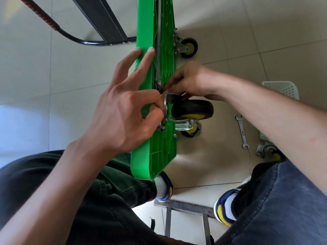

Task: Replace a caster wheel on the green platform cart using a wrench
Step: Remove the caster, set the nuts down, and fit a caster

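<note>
Two knees in dark jeans nearest, at 7 and 5 o'clock, with a blue-and-yellow shoe on the floor between. Just beyond, standing on its long edge and running toward 12 o'clock, the green platform cart, ribbed underside turned to 3 o'clock.

At centre, the left hand: thumb and a curled finger pinching at the round metal top plate of the caster wheel, remaining fingers spread wide with tips resting on the cart's edge up at 12 o'clock. From 3 o'clock, the right hand, fingertips bunched narrow at the plate's upper corner, seemingly on a small bolt or nut; too small and too hidden to name. No tool in either hand.

Lying idle on the floor tiles at 3 o'clock, well apart from the work: the wrench. Beside it at 4 o'clock, a loose caster, partly cut off by the forearm; above that, a white basket. Farther, toward 1 o'clock, a mounted caster, and at 11 o'clock the cart's black handle.

Likely slips from here: fastener dropped and rolling away under fingertip-only hold; cross-threading from a plate not square to its holes; cart tipping over, balanced on edge with only light support; caster sagging off if the pinch loosens before a bolt bites.
</note>
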A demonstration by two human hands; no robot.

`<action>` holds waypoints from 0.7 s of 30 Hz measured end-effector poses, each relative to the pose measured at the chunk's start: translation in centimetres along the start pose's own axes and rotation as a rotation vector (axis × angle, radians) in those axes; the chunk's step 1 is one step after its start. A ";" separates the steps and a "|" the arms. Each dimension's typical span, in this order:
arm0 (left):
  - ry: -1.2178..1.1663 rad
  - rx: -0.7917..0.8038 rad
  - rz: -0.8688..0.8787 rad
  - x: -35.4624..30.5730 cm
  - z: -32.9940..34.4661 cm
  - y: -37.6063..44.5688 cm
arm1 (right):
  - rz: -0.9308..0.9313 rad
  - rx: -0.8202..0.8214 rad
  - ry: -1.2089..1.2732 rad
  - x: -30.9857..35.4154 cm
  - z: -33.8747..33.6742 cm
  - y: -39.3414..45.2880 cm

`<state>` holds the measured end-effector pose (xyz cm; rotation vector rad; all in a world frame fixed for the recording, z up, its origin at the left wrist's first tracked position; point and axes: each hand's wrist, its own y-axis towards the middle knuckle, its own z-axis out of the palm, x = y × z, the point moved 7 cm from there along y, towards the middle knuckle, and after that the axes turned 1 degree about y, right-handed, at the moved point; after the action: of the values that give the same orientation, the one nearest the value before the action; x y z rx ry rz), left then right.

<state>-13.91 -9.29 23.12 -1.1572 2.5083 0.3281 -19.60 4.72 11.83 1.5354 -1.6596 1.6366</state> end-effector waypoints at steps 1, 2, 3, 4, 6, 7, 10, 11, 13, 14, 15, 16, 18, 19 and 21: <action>0.002 0.001 0.001 0.0 0.0 0.0 | 0.008 0.000 0.011 -0.1 0.0 0.0; 0.002 0.001 0.002 -0.1 0.0 0.0 | 0.015 0.002 0.015 -0.2 0.0 0.0; 0.002 0.000 0.002 0.0 0.0 0.0 | 0.021 0.008 0.015 -0.3 0.0 0.0; 0.002 -0.001 0.002 0.0 0.0 0.0 | 0.026 0.015 0.018 -0.4 0.0 0.1; -0.002 -0.004 -0.001 0.0 0.1 0.0 | 0.032 0.023 0.030 -0.5 0.0 0.1; -0.004 -0.006 -0.002 0.0 0.0 0.0 | 0.034 0.023 0.038 -0.5 0.0 0.2; -0.007 -0.013 -0.007 0.0 0.0 0.0 | 0.039 0.015 0.049 -0.6 0.0 0.4; -0.007 -0.015 -0.008 0.0 0.0 0.0 | 0.037 0.016 0.049 -0.6 0.0 0.4; -0.005 -0.019 -0.009 0.0 0.0 0.1 | 0.032 0.017 0.054 -0.6 0.1 0.5; -0.004 -0.019 -0.011 0.0 0.0 0.0 | 0.032 0.016 0.057 -0.6 0.1 0.5; -0.004 -0.019 -0.013 0.0 0.0 0.0 | 0.032 0.018 0.059 -0.6 0.1 0.4; -0.004 -0.018 -0.013 0.0 0.0 0.0 | 0.033 0.028 0.057 -0.6 0.0 0.4; -0.008 -0.020 -0.010 0.0 0.0 0.0 | 0.037 0.071 0.040 -0.6 -0.1 0.2; -0.009 -0.021 -0.010 0.0 0.0 0.0 | 0.039 0.090 0.033 -0.6 -0.1 0.2; -0.009 -0.021 -0.010 0.0 0.0 0.1 | 0.040 0.095 0.026 -0.7 -0.1 0.2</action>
<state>-13.97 -9.29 23.12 -1.1729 2.4968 0.3566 -19.53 5.07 11.18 1.5269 -1.6305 1.7719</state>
